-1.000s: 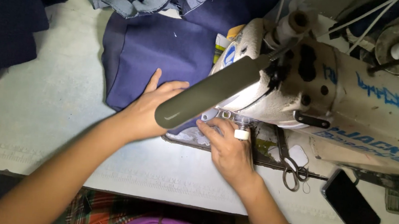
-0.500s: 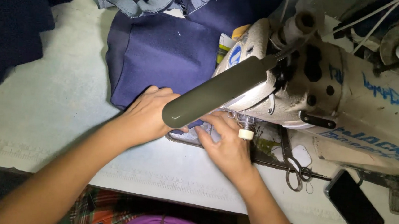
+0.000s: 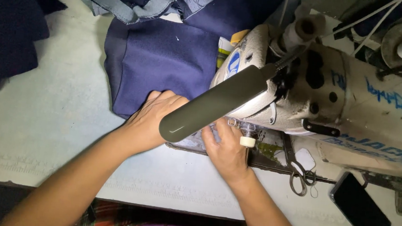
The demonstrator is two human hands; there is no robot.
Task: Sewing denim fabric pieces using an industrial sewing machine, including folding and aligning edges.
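My left hand [image 3: 152, 118] lies flat on the near edge of a navy blue fabric piece [image 3: 162, 64], its fingers curled and pressing the cloth down beside the sewing machine [image 3: 335, 102]. My right hand [image 3: 226, 151] presses fabric on the metal plate under the machine head, close to the presser foot. A dark olive lamp arm [image 3: 211, 106] crosses over both hands and hides part of the fingers and the needle area.
A pale worktable [image 3: 42, 129] carries everything. More dark cloth [image 3: 6, 35] lies at the far left, and a garment with grey-blue trim [image 3: 133, 2] at the top. Small scissors [image 3: 296, 175] and a black phone [image 3: 360, 209] rest to the right.
My left hand's fingers went from spread to curled on the fabric edge. The view shifted slightly. My right hand stayed under the machine head.
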